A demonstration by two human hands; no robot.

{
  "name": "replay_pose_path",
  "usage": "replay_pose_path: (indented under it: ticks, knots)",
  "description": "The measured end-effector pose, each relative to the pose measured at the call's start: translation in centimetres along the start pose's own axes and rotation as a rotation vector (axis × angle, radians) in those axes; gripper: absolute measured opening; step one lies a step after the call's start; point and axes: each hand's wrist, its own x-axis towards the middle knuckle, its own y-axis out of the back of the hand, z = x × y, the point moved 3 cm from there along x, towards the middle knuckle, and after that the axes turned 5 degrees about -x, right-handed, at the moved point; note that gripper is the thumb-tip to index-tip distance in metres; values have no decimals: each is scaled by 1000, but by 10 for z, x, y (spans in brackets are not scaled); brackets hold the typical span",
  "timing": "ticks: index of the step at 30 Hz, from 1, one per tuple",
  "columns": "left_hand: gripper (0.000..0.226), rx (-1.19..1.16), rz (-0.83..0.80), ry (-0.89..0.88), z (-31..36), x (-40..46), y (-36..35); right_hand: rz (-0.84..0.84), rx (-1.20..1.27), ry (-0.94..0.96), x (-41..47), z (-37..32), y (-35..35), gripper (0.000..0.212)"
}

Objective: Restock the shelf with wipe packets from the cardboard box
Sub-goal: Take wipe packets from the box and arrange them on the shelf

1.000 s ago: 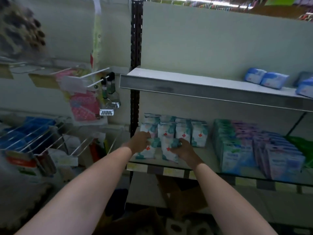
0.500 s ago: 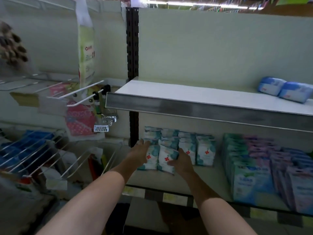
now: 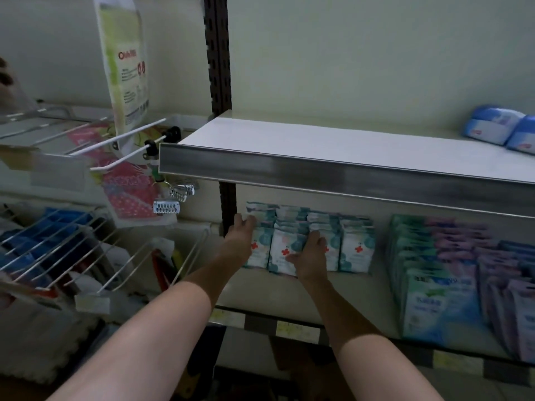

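Several white-and-teal wipe packets (image 3: 356, 250) with a red cross stand in rows at the left end of the lower shelf (image 3: 341, 296). My left hand (image 3: 240, 241) lies against the leftmost row, fingers spread on the packets. My right hand (image 3: 309, 256) presses on the front of the second and third rows, its thumb across a packet (image 3: 282, 253). Both hands touch the packets; neither lifts one off the shelf. The cardboard box shows only as a dim brown shape (image 3: 292, 360) below the shelf edge.
The upper shelf (image 3: 318, 169) juts out just above my hands, with blue packs (image 3: 492, 124) at its far right. Green and purple packs (image 3: 428, 285) fill the lower shelf's right side. Wire racks and white hooks (image 3: 127, 149) with hanging goods stand to the left.
My hands have pushed the two front packets back into the rows. The view has moved closer and lower under the upper shelf.
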Motion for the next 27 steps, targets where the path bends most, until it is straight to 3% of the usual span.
replay_pose_path:
  ticks: [4,7,10,16,23,27]
  knots:
    - [75,24,37,24,-5,-16,4,16,-43,-55,-12,0,6,78]
    - [75,44,-9,12,-12,-27,9,-53,-162,-40,-23,0,4,54]
    - [66,18,-14,-37,-16,-42,16,-143,-111,5,-40,-5,0,20]
    - [28,100,-77,-153,-25,-74,22,-194,-72,52,-81,-15,-2,16]
    - [24,68,-244,-127,-34,-124,9,-288,-43,24,-143,-28,-8,9]
    - [19,-11,-343,-92,-49,-166,-19,-313,-163,4,-189,-16,-32,9]
